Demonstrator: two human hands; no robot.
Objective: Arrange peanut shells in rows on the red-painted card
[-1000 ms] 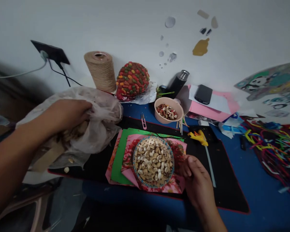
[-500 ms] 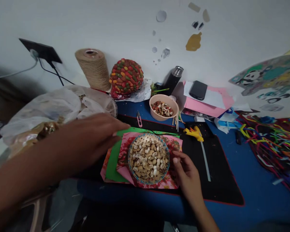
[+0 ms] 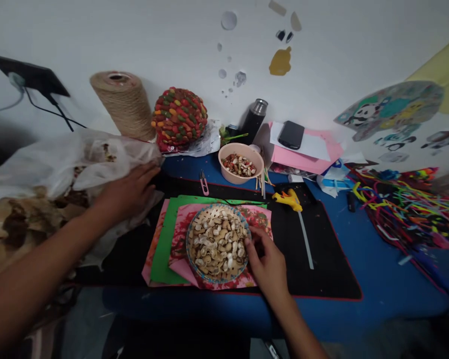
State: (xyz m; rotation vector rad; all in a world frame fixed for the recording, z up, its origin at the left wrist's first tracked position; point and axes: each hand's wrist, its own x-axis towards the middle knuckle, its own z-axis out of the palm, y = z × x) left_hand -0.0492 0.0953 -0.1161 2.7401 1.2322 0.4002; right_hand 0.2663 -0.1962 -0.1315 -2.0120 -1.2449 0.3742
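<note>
A round shallow woven basket (image 3: 190, 259) with a blue-trimmed rim sits in front of me, filled with pale nut shells (image 3: 219, 244) that look like pistachio shells. It stands on a red-and-pink floral sheet (image 3: 177, 224), with a green sheet (image 3: 162, 259) beneath. My right hand (image 3: 269, 262) holds the basket's right side, thumb on the rim and fingers curled beside it. My left hand (image 3: 129, 192) lies on a translucent plastic bag (image 3: 60, 154) at the left, fingers stretched out. Brown material shows inside the bag.
Behind the basket are small pink snips (image 3: 204, 184) and a pink bowl (image 3: 238, 175) of coloured shells. A yellow glue gun (image 3: 290, 199) with a glue stick lies right on the black mat (image 3: 333, 269). Twine spool (image 3: 125, 107), shell-covered ball (image 3: 179, 117) and black flask (image 3: 252, 119) line the wall.
My left hand has moved left and down from above the mat onto the plastic bag. My right hand has closed in on the basket's rim. The whole view has shifted.
</note>
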